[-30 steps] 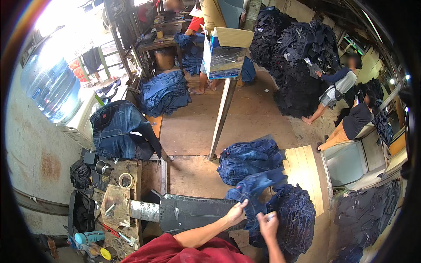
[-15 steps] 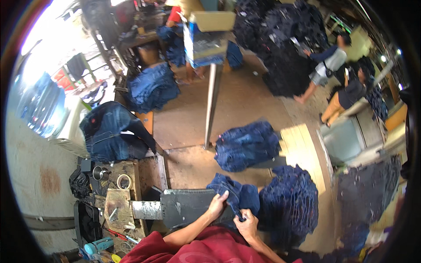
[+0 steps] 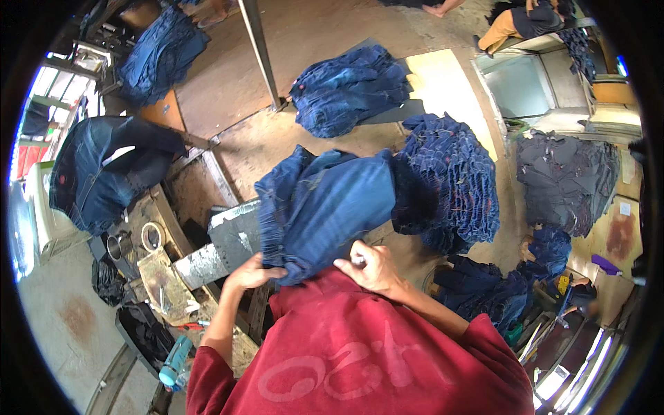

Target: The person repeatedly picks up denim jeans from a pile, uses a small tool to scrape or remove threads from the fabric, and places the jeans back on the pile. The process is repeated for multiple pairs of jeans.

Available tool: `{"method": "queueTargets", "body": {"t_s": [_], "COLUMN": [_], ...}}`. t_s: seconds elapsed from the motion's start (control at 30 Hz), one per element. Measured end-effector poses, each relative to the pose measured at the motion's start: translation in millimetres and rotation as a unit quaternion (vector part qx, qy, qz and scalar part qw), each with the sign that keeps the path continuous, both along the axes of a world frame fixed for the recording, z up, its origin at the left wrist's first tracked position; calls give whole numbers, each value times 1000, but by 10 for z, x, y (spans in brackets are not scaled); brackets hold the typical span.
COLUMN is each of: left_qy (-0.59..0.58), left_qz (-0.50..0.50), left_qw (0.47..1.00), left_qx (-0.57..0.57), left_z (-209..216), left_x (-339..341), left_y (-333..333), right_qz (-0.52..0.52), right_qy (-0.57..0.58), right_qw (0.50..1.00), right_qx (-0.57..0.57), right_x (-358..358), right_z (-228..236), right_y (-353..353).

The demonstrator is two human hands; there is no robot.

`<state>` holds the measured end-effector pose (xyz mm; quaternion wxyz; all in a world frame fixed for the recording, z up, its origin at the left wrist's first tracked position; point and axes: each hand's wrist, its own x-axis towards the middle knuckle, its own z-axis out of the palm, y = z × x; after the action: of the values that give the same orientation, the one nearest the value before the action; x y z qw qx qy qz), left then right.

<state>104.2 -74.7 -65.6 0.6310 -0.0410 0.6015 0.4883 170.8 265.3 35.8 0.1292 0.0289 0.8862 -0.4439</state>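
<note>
A blue pair of jeans [image 3: 332, 207] lies spread over a dark padded board [image 3: 238, 235] right in front of me. My left hand [image 3: 252, 274] grips its near left corner, at the waistband, with the thumb on top. Just off the near edge of the jeans, my right hand [image 3: 373, 268] is closed, fingers curled and thumb pointing left. Something small and pale shows at its curled fingers, too small to name. The far end of the board is hidden under the denim.
Stacked jeans [image 3: 353, 90] lie ahead on the floor, beside a ragged-edged denim pile [image 3: 449, 180] at right. Dark jeans [image 3: 114, 166] hang at left, near a workbench with a tape roll [image 3: 153, 236] and metal cup [image 3: 119, 245]. A metal post [image 3: 259, 52] stands ahead. A person [image 3: 519, 28] sits far right.
The jeans, bunched between both hands before, now lie opened out over the board. My right hand has come off the denim. My view has tilted down and turned right.
</note>
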Motion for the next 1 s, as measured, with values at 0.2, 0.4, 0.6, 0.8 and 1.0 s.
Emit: {"method": "queueTargets", "body": {"t_s": [0.2,0.4,0.6,0.8,1.0], "left_qy": [132,521,457,476,646], "left_qz": [15,68,-241,-222,-162], "left_qw": [965,816,845,847,741], "left_qx": [-227,-242,-136,-83,-86], "left_z": [514,1027,-220,-697,-1009], "left_x": [33,-1080,-1681,-1952,-2060], "left_y": [-1114,-2,1540,1397,1416], "right_qz": [-87,-102,-113,-40,-52], "right_qy": [-68,-32,22,172,206], "right_qw": [993,994,993,980,961], "right_qx": [29,-12,-17,97,179], "right_x": [5,-71,-136,-243,-609], "right_z": [-264,-318,-353,-569,-883], "right_y": [191,94,-375,-782,-1105]}}
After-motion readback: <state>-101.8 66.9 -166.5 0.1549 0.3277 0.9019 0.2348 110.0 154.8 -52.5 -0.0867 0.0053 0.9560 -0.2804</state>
